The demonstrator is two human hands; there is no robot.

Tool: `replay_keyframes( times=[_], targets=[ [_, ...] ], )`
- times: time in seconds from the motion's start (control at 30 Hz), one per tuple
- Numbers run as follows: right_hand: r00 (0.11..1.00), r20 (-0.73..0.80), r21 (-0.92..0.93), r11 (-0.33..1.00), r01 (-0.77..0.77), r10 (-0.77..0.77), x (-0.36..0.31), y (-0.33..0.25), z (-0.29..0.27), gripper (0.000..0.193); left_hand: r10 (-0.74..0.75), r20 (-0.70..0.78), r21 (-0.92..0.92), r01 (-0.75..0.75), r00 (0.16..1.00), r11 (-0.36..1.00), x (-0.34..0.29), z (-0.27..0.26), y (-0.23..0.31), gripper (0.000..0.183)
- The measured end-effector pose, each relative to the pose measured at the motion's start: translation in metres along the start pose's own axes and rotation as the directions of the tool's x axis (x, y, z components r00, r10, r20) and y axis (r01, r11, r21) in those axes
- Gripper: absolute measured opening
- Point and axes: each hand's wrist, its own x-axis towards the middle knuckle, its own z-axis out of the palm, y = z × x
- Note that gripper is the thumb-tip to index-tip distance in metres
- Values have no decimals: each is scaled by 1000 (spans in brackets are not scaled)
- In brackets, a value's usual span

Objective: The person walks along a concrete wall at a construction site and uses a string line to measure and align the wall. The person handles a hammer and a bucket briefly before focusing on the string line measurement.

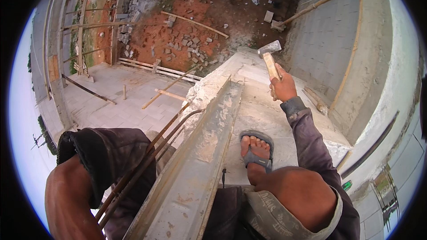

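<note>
Cannot see the left hand or tell its grip; at near left, sees only a dark cuff [73, 150] and bare skin [66, 191], cut off below. Stretches the sleeved right arm [309, 131] forward and holds a hammer [268, 58] over the far part of the concrete ledge [267, 122] in the right hand [285, 88], curled firmly round the handle [271, 66], hiding much of it.

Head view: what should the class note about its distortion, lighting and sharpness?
In the head view, the fisheye blacks out the corners and bows the concrete beam at right; there too, light is diffuse, shadows soft, the sky at left pale; in that same view, the hammer in the right hand looks fairly sharp.
</note>
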Motion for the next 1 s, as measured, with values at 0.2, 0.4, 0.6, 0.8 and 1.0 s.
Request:
replay_keyframes(
  times=[0.2, 0.4, 0.6, 0.8, 1.0],
  targets=[
    [999, 36, 33, 999, -27, 26, -3, 5, 10, 59, -18, -4, -17, 18, 1000, 1000, 4, 1, 1, 22],
    [1000, 22, 8, 1000, -19, 19, -2, 1, 7, 59, 16, -7, 21, -16, 1000, 1000, -2, -2, 0, 22],
    [1000, 21, 12, 1000, -14, 13, 1, 3, 4, 60, 19, -4, 49, -19, 1000, 999, 0, -1, -2, 22],
    [999, 21, 28, 999, -27, 26, 3, 3, 3, 61, 24, -9, 68, -23, 1000, 997, -5, 2, 1, 22],
    [1000, 26, 24, 1000, -12, 12, 2, 2, 0, 60, 27, -38, 124, -23, 999, 992, -2, 5, -2, 22]
  ],
)
